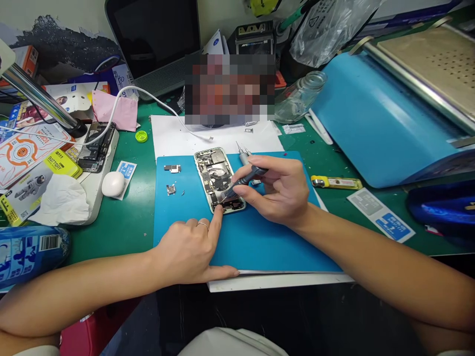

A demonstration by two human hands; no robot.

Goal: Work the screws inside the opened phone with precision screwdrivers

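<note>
An opened smartphone [221,173] with a white frame and bare inner parts lies on a blue mat [185,242]. My right hand [284,193] is closed in a pinch on a dark-handled screwdriver [243,182], which slants down to the lower part of the phone. With its index finger stretched out, my left hand [191,247] touches the phone's lower edge; its thumb is out to the side and the other fingers are curled. Small phone parts [171,189] lie left of the phone. Beyond it are grey screwdrivers [243,154], partly hidden by my right hand.
At left, another opened phone [97,148] rests on a white box near a white earbud case [113,184]. A yellow lighter-like item [336,182] lies right of the mat. A glass jar [300,99] and a large blue-fronted machine [374,118] stand behind. A white cable [148,92] crosses the back left.
</note>
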